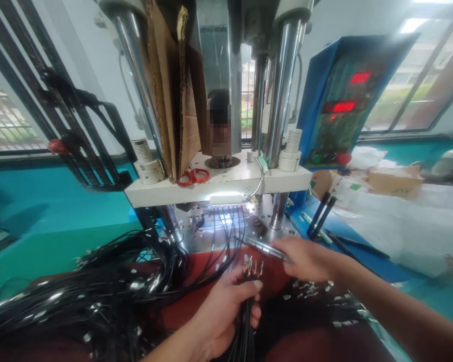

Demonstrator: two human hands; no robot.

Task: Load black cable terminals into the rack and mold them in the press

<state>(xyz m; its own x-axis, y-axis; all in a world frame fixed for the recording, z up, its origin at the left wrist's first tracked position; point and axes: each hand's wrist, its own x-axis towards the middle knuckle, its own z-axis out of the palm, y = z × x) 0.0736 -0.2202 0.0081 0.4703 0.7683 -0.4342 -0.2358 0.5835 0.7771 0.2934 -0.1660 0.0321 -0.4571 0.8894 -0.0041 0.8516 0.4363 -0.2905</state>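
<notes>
My left hand point(230, 306) is closed around a bundle of thin black cables point(245, 329). Small metal terminals point(253, 266) stick up from its top end. My right hand point(305, 259) grips the near end of a slim silver metal tool point(264, 246), whose exact kind I cannot make out. The tool's far end points toward the press bed point(191, 236). More black cables point(226, 231) run from the lit mould area point(222, 220) down over the red-brown work surface point(196, 264), passing just behind my left hand.
Large piles of black cables lie to the left point(79, 311) and lower right point(313, 311). Red-handled scissors point(194, 177) and cardboard point(186, 115) rest on the white press plate point(226, 187). A blue control box point(335, 105) stands right, above white bags point(392, 226).
</notes>
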